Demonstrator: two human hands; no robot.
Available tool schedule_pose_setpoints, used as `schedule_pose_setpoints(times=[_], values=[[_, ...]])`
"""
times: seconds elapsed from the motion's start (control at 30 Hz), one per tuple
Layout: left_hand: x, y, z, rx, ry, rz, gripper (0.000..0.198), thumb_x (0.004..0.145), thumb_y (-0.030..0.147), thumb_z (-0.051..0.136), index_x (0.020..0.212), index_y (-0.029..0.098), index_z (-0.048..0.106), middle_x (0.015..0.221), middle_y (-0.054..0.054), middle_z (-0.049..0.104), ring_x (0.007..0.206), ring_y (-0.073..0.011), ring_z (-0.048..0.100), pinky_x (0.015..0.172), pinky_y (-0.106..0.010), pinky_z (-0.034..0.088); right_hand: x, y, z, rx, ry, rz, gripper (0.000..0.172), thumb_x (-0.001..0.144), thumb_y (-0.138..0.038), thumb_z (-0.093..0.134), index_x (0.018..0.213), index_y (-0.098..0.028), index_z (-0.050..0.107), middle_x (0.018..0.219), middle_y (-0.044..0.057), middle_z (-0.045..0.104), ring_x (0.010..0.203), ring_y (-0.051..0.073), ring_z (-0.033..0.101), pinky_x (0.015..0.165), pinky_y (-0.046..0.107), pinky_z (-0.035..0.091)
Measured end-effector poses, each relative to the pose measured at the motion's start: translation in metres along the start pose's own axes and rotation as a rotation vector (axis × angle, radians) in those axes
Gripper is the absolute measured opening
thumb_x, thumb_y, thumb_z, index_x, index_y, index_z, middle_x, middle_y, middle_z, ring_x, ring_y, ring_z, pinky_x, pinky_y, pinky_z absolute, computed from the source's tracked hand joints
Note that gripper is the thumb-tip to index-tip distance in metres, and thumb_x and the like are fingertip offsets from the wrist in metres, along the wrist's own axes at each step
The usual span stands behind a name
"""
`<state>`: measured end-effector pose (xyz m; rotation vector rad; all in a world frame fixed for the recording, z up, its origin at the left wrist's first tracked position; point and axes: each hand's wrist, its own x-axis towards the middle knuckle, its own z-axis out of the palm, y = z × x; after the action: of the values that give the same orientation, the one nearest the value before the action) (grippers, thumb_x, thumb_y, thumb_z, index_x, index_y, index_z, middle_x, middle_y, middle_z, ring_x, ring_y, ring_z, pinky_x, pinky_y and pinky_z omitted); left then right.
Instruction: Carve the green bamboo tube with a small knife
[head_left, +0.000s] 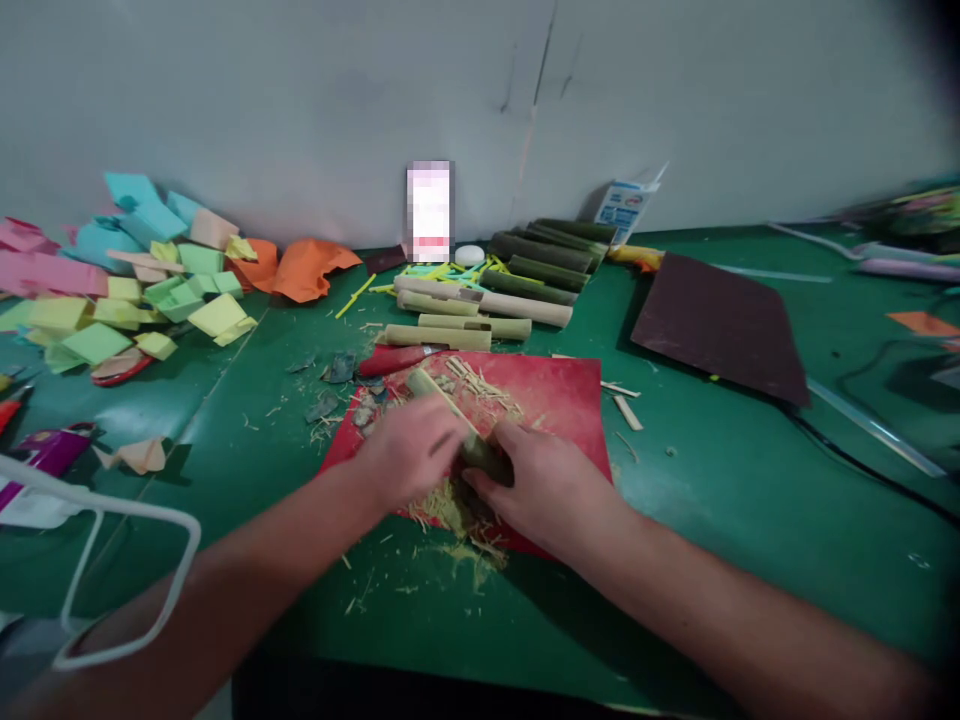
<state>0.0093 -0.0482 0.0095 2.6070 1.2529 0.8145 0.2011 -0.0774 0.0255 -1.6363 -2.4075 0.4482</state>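
Note:
Over a red sheet (555,390) strewn with shavings, a greenish bamboo piece (486,452) lies tilted between my two hands. My right hand (544,480) is wrapped round its near end, thumb and fingers closed on it. My left hand (416,445) is closed beside the bamboo's left edge, its fingers blurred; what it holds, if anything, cannot be made out. A red-handled tool (397,360) rests at the sheet's far left edge. Cut bamboo tubes (439,338) lie in a row just beyond the sheet.
Folded coloured paper (97,310) is heaped at the left. Behind stand a phone (430,210) and a small carton (624,208). A dark sheet (720,320) and a black cable (870,465) lie right. A white frame (191,560) is near my left forearm.

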Motion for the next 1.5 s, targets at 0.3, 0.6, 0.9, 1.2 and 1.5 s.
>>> schedule_pose_setpoints(times=[0.3, 0.6, 0.9, 1.2, 1.5], values=[[0.004, -0.005, -0.003, -0.041, 0.014, -0.033, 0.018, 0.088, 0.023, 0.049, 0.077, 0.016, 0.061, 0.075, -0.002, 0.057, 0.072, -0.0123, 0.053, 0.067, -0.025, 0.043, -0.001, 0.000, -0.002, -0.005, -0.027, 0.014, 0.020, 0.076, -0.040, 0.055, 0.079, -0.021, 0.054, 0.066, 0.000, 0.057, 0.055, 0.014, 0.047, 0.049, 0.026, 0.025], [0.003, -0.001, 0.001, -0.091, -0.053, -0.031, 0.016, 0.088, 0.024, 0.050, 0.079, 0.016, 0.062, 0.077, -0.002, 0.058, 0.073, -0.0124, 0.054, 0.066, -0.024, 0.042, -0.001, 0.000, -0.001, -0.006, -0.006, -0.012, 0.020, 0.077, -0.039, 0.054, 0.081, -0.020, 0.054, 0.068, 0.002, 0.059, 0.057, 0.015, 0.050, 0.049, 0.026, 0.025], [0.003, 0.012, 0.002, -0.081, -0.037, -0.032, 0.020, 0.089, 0.025, 0.048, 0.075, 0.016, 0.060, 0.073, -0.002, 0.056, 0.070, -0.0129, 0.053, 0.064, -0.025, 0.041, -0.002, 0.001, -0.001, 0.020, 0.008, -0.035, 0.018, 0.078, -0.037, 0.052, 0.081, -0.019, 0.055, 0.068, 0.003, 0.060, 0.059, 0.015, 0.052, 0.050, 0.026, 0.027], [0.000, 0.000, 0.003, -0.067, 0.010, -0.034, 0.018, 0.089, 0.025, 0.049, 0.078, 0.017, 0.061, 0.073, -0.002, 0.056, 0.070, -0.0128, 0.053, 0.065, -0.025, 0.041, -0.002, 0.000, -0.003, 0.013, -0.002, -0.025, 0.018, 0.078, -0.037, 0.053, 0.079, -0.018, 0.055, 0.069, 0.002, 0.059, 0.060, 0.015, 0.051, 0.051, 0.026, 0.027], [0.005, -0.014, 0.001, -0.048, 0.052, -0.054, 0.017, 0.088, 0.023, 0.049, 0.077, 0.016, 0.061, 0.073, -0.002, 0.057, 0.070, -0.0126, 0.053, 0.065, -0.024, 0.042, -0.003, 0.002, -0.001, -0.005, 0.012, -0.045, 0.020, 0.082, -0.038, 0.049, 0.079, -0.019, 0.053, 0.068, 0.003, 0.058, 0.058, 0.015, 0.050, 0.050, 0.026, 0.025]])
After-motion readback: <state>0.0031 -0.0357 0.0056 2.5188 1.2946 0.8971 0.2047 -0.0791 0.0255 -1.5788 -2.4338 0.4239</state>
